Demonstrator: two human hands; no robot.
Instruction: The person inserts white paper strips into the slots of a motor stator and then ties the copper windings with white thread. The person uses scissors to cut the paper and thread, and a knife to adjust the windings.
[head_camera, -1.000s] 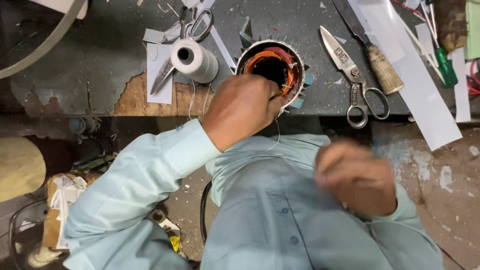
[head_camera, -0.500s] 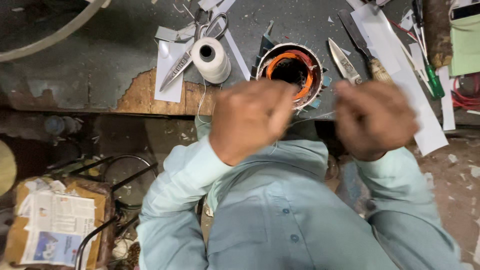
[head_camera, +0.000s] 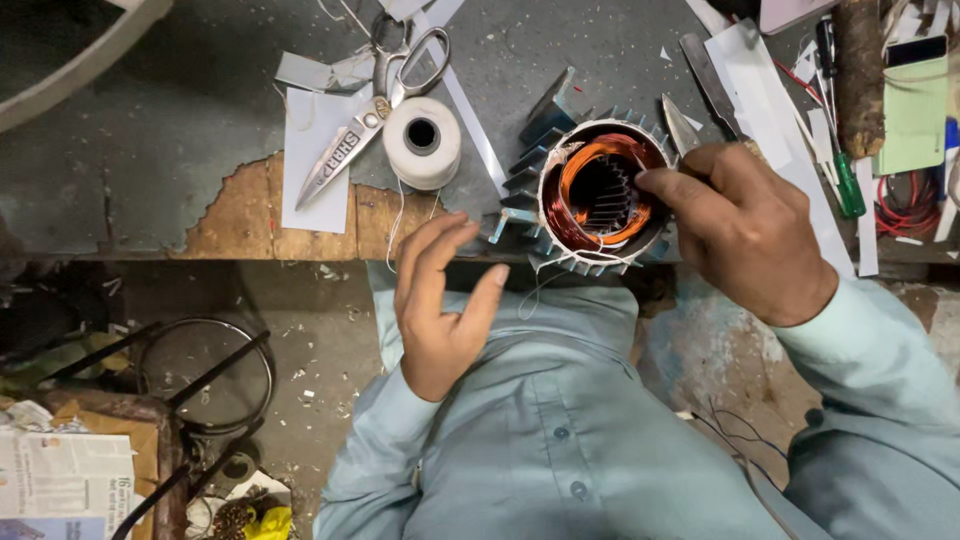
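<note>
I'm looking straight down on a scuffed dark table (head_camera: 150, 150) with its covering torn away to bare wood along the near edge, littered floor below it. Nearest me, the left hand (head_camera: 440, 300) hangs just off that edge, fingers loosely spread, its grip wide and holding nothing that I can make out, though a thin white thread (head_camera: 545, 285) trails down from the work close beside it. Just beyond, the motor stator (head_camera: 598, 195) sits on its end at the table's near edge, bore facing up, which I judge keeps the copper windings open to the fingers. The right hand (head_camera: 745, 225) rests on its rim, fingertips (head_camera: 660, 183) pinched narrow right at the winding's top; whether they pinch thread or wire I can't tell. Further out, the spool of white thread (head_camera: 422, 142) stands upright to the stator's left, within easy reach, the scissors (head_camera: 375, 110) lying across white paper slips (head_camera: 315, 160) just beside it. At the far right, a second pair of shears (head_camera: 705, 80), a green-handled screwdriver (head_camera: 840, 150).
</note>
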